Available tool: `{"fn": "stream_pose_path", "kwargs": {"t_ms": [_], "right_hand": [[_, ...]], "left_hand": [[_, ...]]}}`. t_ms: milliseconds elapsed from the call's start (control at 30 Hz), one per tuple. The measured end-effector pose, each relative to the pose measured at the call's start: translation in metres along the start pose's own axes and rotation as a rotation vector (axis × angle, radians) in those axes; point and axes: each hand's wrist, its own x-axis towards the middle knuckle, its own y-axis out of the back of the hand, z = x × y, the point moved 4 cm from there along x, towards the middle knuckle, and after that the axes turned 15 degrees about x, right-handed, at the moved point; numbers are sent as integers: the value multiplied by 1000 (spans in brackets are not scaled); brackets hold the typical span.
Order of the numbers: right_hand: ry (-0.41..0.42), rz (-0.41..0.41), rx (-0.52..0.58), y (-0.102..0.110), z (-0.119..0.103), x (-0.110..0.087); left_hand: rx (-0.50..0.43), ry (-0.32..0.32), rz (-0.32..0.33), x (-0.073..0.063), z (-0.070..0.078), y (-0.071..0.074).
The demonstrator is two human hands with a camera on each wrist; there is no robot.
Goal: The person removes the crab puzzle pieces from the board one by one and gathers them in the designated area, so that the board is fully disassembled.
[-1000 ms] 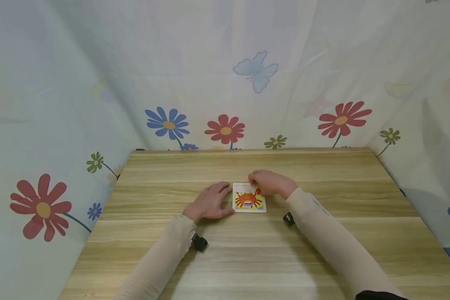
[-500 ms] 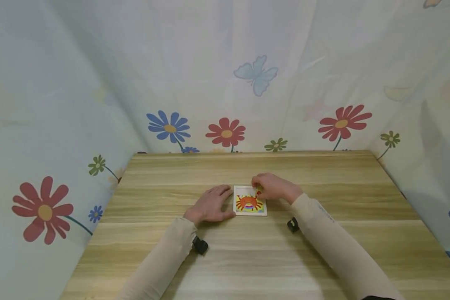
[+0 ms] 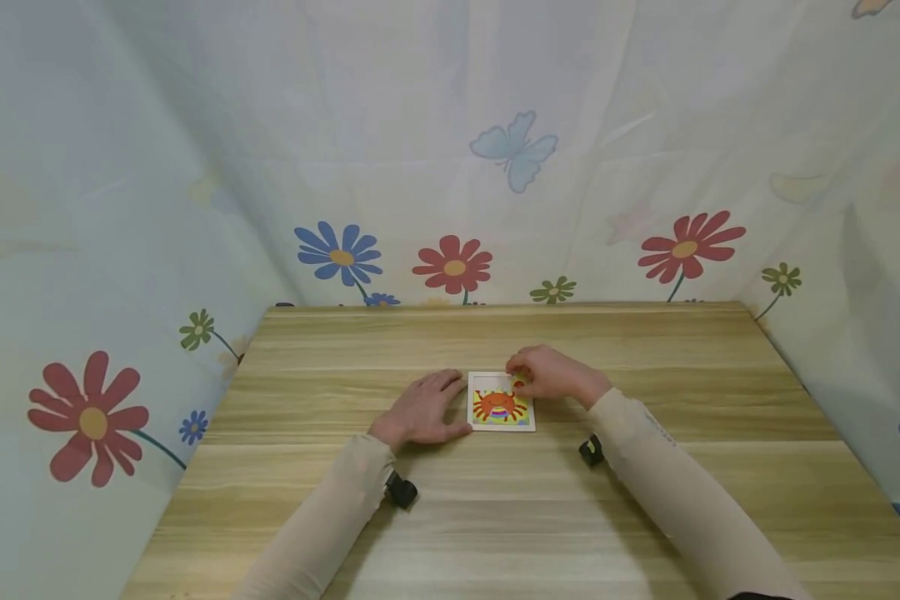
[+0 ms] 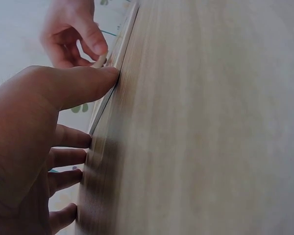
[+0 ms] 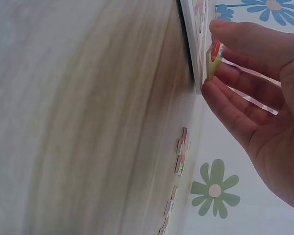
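A small square jigsaw board (image 3: 502, 428) with a white border lies flat on the table. Most of it carries an orange crab on yellow, while a pale strip runs along its far side. My left hand (image 3: 420, 410) rests at the board's left edge, its thumb (image 4: 90, 85) touching the near corner and the other fingers spread on the table. Over the far right corner, my right hand (image 3: 547, 372) pinches a red and yellow jigsaw piece (image 5: 214, 61) between thumb and fingers. In the right wrist view the piece stands tilted beside the board's edge.
The wood-grain table (image 3: 480, 517) stretches around the board, with a flower-print curtain (image 3: 390, 167) behind and at both sides. Small pink and white shapes (image 5: 182, 152) show along the table's surface line in the right wrist view; they look like jigsaw pieces.
My right hand has shifted slightly right at the board's far right corner, still holding the piece. The left hand stays against the board. The whole head view has tilted a little.
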Motion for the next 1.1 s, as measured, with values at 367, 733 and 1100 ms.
{"fn": "stream_pose_path", "kwargs": {"t_ms": [367,733,1100], "right_hand": [[63,56,-62,9,-1,-5],[59,72,-47,19,9,-17],[-81,97,10,37,17,-33]], "left_hand": [[-3,-3,-7,0,0,1],[-9,-13,6,1,0,0],[-17,-17,22,0,1,2]]}}
